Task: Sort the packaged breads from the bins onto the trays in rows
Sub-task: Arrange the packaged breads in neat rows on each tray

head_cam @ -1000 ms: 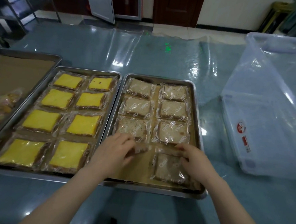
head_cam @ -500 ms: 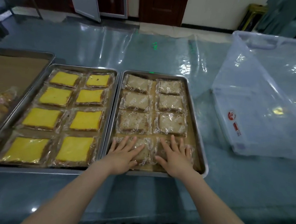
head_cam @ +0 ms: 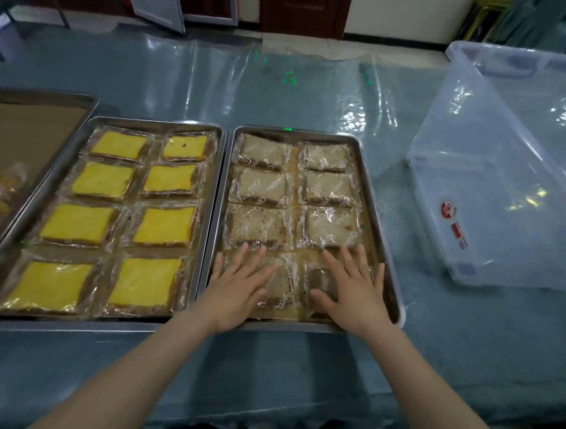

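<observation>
The left hand [head_cam: 237, 287] and right hand [head_cam: 353, 291] lay flat, fingers spread, on wrapped breads [head_cam: 282, 282] at the tray [head_cam: 288, 324]'s near edge; the bin [head_cam: 507, 211] stood apart, right of it.

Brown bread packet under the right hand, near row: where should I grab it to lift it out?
Probably pinch the brown bread packet by its left film edge, coming from the gap beside the neighbouring packet. It lies flat, the right hand covers its top, and the tray wall crowds its right side.
</observation>
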